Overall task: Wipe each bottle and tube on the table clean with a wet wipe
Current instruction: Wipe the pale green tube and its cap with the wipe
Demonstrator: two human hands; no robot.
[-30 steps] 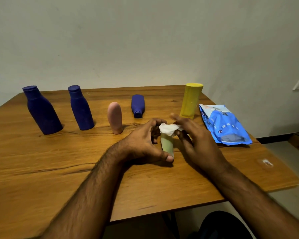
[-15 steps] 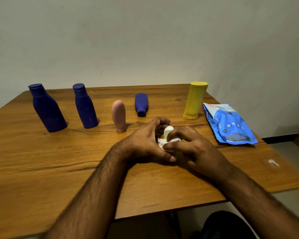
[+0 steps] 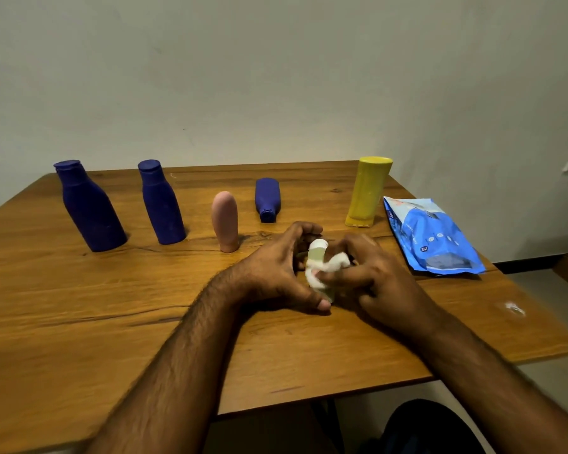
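One pale green tube [image 3: 316,255] is standing at the middle of the wooden table [image 3: 79,322], its top poking up between both hands. The left hand [image 3: 276,273] is curling round its side, gripping it, while the right hand [image 3: 374,276] is pinching one white wet wipe [image 3: 333,262] against it. Behind are sitting three blue bottles: two upright [image 3: 91,208] [image 3: 161,204], one lying flat [image 3: 267,198]. One pink tube [image 3: 225,221] and one yellow tube [image 3: 368,191] are standing nearby. One blue wipes pack [image 3: 430,234] is lying at right.

The print on the blue wipes pack [image 3: 432,237] is too blurred to read; the bottles bear none.
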